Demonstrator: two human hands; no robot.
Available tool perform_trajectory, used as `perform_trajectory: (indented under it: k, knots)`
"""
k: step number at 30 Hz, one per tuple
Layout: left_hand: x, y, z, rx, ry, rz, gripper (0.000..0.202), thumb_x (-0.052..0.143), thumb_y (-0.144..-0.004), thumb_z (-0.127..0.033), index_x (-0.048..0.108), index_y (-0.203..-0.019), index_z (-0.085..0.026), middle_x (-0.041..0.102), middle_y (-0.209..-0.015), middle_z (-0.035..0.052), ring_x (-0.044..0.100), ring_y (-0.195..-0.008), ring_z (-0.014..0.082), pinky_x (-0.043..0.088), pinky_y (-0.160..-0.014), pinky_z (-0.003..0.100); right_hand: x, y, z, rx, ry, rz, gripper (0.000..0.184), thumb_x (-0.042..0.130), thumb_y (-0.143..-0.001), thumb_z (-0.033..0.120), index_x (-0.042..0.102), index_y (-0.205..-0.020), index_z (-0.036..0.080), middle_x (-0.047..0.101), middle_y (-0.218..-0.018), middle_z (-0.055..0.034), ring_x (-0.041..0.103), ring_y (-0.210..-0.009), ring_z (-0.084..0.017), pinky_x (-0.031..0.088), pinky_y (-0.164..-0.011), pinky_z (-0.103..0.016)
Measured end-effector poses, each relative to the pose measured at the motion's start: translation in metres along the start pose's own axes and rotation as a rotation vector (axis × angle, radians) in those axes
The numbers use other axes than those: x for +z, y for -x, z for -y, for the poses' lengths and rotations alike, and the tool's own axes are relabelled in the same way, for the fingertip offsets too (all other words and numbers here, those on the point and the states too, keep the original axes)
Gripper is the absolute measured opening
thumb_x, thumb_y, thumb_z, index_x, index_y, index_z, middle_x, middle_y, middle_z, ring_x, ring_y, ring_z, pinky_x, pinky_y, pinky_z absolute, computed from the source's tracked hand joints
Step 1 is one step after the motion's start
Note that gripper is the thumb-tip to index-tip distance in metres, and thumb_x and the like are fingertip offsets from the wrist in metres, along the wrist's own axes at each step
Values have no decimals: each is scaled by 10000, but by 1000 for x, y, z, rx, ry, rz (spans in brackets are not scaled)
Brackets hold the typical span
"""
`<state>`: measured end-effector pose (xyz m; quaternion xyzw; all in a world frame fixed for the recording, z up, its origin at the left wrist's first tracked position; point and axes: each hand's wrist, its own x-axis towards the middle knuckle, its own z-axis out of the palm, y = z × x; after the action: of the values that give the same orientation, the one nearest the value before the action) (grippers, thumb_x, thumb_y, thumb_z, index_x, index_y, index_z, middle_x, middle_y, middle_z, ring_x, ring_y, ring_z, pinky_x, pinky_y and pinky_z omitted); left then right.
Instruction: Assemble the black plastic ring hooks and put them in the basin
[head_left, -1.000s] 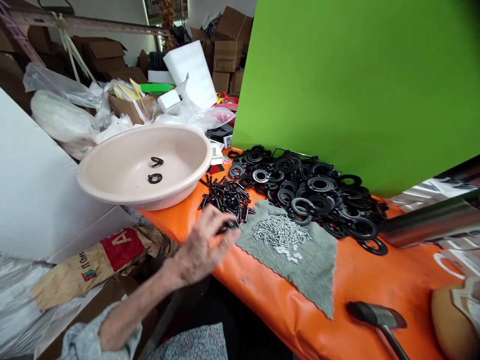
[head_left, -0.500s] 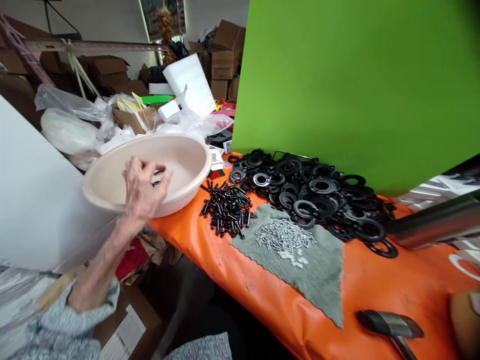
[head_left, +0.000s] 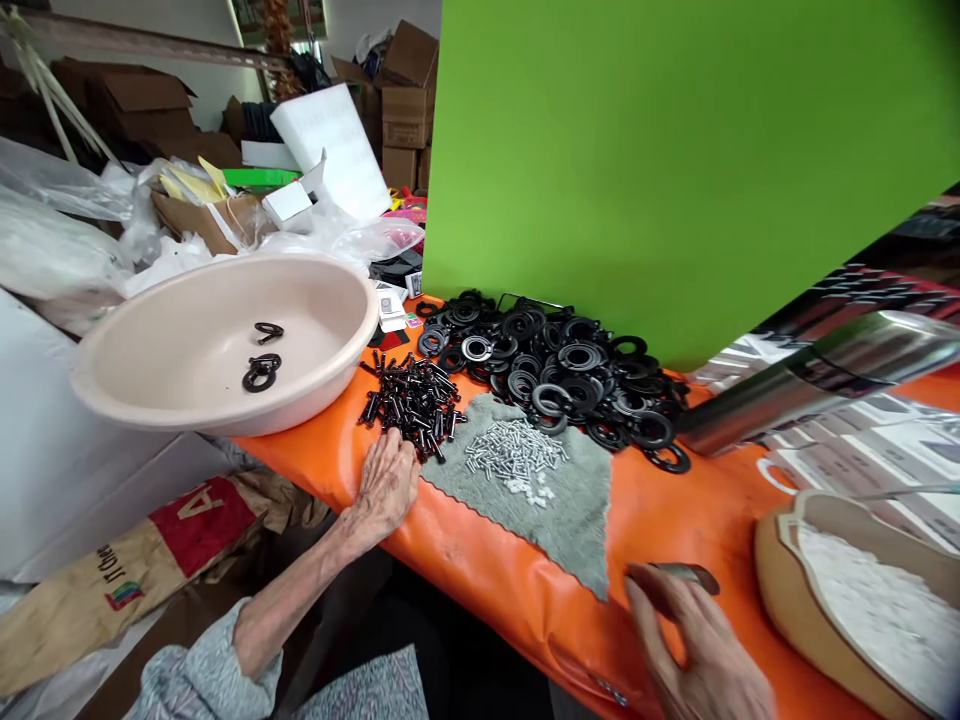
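Observation:
My left hand (head_left: 386,485) reaches to the near edge of a pile of small black pins (head_left: 420,405). Its fingers are curled together, and what lies under the fingertips is hidden. Over a dark-headed hammer (head_left: 701,577) at the front right is my right hand (head_left: 694,635), thumb and index finger apart with orange showing between them. It covers most of the hammer. Small silver pins (head_left: 517,450) lie heaped on a grey-green cloth (head_left: 577,540), with a few white bits beside them. A few black ring parts (head_left: 260,375) rest inside the pale basin (head_left: 172,315).
Black rings (head_left: 570,360) are heaped against a green panel (head_left: 600,150). Right of them lies a shiny metal cylinder (head_left: 832,375). A tan container (head_left: 787,590) of white material stands at the right. An orange cover (head_left: 480,550) spreads over the table.
My left hand has left the basin and come down to the black pins. Ring parts now show in the basin. My right hand has come into view over the hammer. The view has swung right.

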<state>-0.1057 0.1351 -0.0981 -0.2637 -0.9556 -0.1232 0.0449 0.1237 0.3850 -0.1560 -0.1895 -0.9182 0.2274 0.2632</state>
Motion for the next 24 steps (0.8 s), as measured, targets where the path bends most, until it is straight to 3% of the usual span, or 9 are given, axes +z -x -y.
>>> perform_trajectory:
  k: [5, 8, 13, 17, 24]
  knots:
    - [-6, 1, -5, -19, 7, -13, 106, 532, -916, -201, 617, -964, -160, 597, -1045, 103, 606, -951, 235, 486, -861, 353, 50, -53, 39, -77, 27, 2, 305, 372, -945, 411, 588, -963, 195, 654, -859, -90, 639, -807, -256, 492, -745, -403]
    - [-3, 2, -7, -40, 10, -32, 110, 532, -906, -187, 614, -978, -175, 597, -1069, 103, 601, -997, 242, 478, -889, 365, 64, -66, 47, -82, 77, 42, 301, 368, -922, 397, 595, -867, 206, 640, -808, -97, 618, -789, -299, 461, -714, -443]
    - [6, 9, -2, -57, 10, -38, 141, 476, -910, -146, 603, -944, -197, 626, -1052, 86, 611, -987, 226, 469, -927, 376, 65, -70, 44, -70, 65, 76, 246, 390, -867, 398, 536, -759, 232, 626, -742, -85, 611, -738, -293, 447, -687, -432]
    - [12, 10, 3, -95, 27, -64, 147, 503, -913, -165, 576, -1039, -185, 631, -1085, 101, 615, -1018, 233, 478, -949, 390, 63, -71, 42, -53, 22, 75, 236, 418, -811, 442, 535, -755, 245, 633, -721, -72, 619, -706, -290, 455, -653, -417]
    - [5, 21, 11, -67, 69, -28, 186, 503, -868, -120, 570, -1033, -171, 641, -1080, 123, 640, -973, 236, 525, -879, 362, 41, -63, 59, 67, -40, 43, 249, 411, -793, 473, 515, -745, 251, 618, -678, -35, 613, -554, -213, 451, -525, -327]
